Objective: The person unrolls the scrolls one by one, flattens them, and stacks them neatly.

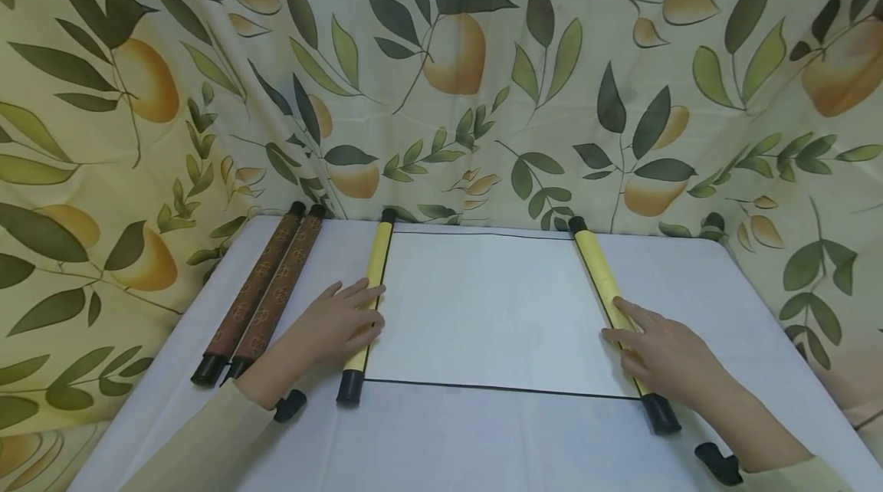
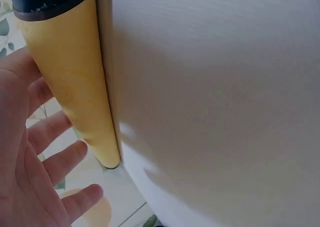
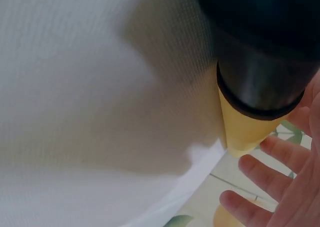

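Head view: scroll lies unrolled on the bench; left hand at its nine o'clock, right hand at three, fingers spread over rollers. Apparent step: flattening; next likely needs even release.

Plenty of room over the white sheet from where I'm standing, but yellow rods fence both sides and brown rolls crowd the left.

I see fruit-and-leaf patterned fabric hanging behind a white-topped table. The light looks soft to me, yellower toward the left.
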`<state>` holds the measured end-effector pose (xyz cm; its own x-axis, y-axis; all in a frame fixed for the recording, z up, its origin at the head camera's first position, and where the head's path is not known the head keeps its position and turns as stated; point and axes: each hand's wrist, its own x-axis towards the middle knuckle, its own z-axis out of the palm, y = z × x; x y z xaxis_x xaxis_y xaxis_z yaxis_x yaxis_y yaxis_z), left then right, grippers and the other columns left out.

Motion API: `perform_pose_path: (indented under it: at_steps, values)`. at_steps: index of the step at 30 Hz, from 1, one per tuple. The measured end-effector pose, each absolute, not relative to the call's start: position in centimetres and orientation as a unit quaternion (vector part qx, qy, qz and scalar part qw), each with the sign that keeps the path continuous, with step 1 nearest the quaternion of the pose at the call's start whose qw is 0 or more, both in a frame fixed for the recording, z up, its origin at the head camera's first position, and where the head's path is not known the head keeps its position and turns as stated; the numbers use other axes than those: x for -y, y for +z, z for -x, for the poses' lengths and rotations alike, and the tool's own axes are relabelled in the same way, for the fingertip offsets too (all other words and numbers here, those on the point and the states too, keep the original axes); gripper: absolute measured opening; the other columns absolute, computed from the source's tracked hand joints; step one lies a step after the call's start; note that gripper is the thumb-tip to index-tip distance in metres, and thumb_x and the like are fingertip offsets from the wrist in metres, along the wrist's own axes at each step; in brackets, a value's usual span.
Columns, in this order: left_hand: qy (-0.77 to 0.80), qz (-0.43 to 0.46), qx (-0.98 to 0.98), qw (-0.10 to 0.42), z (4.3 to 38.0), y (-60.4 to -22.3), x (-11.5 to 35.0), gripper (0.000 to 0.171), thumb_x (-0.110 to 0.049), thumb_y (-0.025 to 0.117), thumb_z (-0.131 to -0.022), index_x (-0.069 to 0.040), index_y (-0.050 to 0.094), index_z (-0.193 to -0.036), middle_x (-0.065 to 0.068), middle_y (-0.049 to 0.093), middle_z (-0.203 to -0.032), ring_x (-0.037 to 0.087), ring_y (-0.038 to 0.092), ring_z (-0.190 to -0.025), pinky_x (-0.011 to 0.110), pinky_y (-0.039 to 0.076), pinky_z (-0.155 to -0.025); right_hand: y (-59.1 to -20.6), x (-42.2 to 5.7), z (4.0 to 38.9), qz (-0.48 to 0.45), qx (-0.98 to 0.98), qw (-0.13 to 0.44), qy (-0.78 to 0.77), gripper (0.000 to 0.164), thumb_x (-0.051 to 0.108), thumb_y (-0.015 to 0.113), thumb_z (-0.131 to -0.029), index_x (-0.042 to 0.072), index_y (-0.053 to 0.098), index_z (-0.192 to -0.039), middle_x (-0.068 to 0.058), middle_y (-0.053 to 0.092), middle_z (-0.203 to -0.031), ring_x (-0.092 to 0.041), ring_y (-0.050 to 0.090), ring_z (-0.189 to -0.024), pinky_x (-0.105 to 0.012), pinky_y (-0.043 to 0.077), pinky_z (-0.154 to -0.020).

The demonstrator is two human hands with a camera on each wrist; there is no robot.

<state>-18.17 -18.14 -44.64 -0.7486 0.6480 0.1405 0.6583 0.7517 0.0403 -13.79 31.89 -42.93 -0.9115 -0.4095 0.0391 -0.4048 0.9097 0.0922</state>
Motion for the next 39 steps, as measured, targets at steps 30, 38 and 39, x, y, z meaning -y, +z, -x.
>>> perform_pose_path:
  at_steps: [30,38,39]
  values:
    - [-0.043,0.333,0.940,0.067,17.9,-44.7,19.1,0.013,-0.037,0.051,-0.092,-0.033,0.063,-0.088,0.002,0.044,-0.139,0.027,0.030,-0.133,0.058,0.026,-0.100,-42.7,-32.9,13.9,-0.210,0.976,0.028,-0.044,0.030,0.030,0.072,-0.074,0.019,0.070,-0.102,-0.019,0.043,-0.134,-0.032,0.057,-0.097,-0.045,0.049,-0.069]
    - [-0.044,0.329,0.942,0.048,17.8,-44.6,19.5,0.020,-0.032,0.047,-0.094,-0.034,0.067,-0.097,0.001,0.041,-0.141,0.027,0.028,-0.134,0.056,0.023,-0.103,-43.0,-33.5,13.8,-0.208,0.977,0.026,-0.047,0.031,0.027,0.071,-0.075,0.018,0.070,-0.105,-0.020,0.043,-0.134,-0.036,0.056,-0.101,-0.045,0.049,-0.067]
    - [-0.043,0.329,0.942,0.047,17.8,-44.7,19.5,0.020,-0.033,0.047,-0.094,-0.034,0.067,-0.097,0.002,0.041,-0.141,0.028,0.028,-0.134,0.056,0.023,-0.103,-43.0,-33.6,13.8,-0.207,0.977,0.027,-0.045,0.031,0.027,0.070,-0.075,0.018,0.071,-0.105,-0.020,0.043,-0.134,-0.036,0.056,-0.101,-0.046,0.049,-0.068]
